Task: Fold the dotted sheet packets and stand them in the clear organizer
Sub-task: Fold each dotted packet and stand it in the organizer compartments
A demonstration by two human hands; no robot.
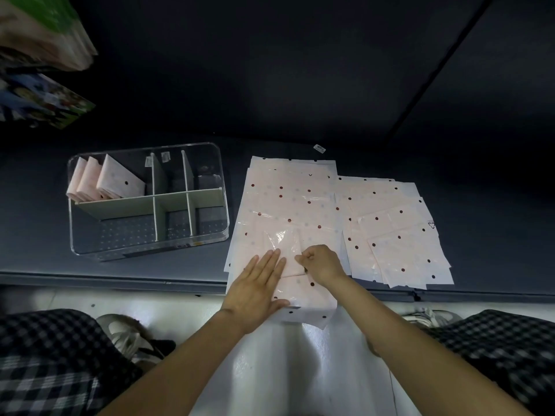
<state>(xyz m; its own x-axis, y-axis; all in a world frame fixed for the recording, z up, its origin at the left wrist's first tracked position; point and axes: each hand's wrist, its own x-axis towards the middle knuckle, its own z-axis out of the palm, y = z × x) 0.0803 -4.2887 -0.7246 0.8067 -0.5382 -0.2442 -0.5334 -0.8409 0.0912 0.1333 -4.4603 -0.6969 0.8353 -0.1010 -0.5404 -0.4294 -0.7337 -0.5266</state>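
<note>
A pink dotted sheet packet (289, 259) lies partly folded on top of a stack of flat dotted packets (288, 199) at the shelf's front edge. My left hand (258, 283) presses flat on its left side, fingers straight. My right hand (322, 264) has curled fingers that pinch the packet's folded edge. The clear organizer (210, 235) stands to the left, with three folded packets (105, 181) upright in its back left compartment.
A second pile of dotted packets (402, 235) lies to the right on the dark shelf (45, 235). Packaged goods (39, 97) hang at the upper left. My checked trouser legs and shoes show below, over a pale floor.
</note>
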